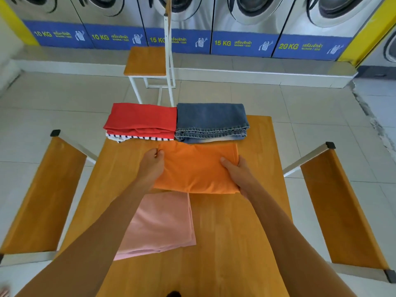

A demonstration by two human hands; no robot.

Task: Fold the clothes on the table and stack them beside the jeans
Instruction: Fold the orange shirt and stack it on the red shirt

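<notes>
A folded orange garment (196,168) is in the middle of the wooden table (235,232). My left hand (151,163) grips its left edge and my right hand (239,171) grips its right edge. Just behind it, folded blue jeans (211,122) rest at the table's far edge. To the left of the jeans is a stack with a folded red garment (141,120) on top and a striped garment (139,137) beneath. A folded pink garment (159,224) lies flat in front of the orange one, partly under my left forearm.
Wooden chairs stand to the left (40,196) and right (340,206) of the table, and another chair (147,61) stands beyond it. A row of washing machines (246,24) lines the back wall. The floor is pale tile.
</notes>
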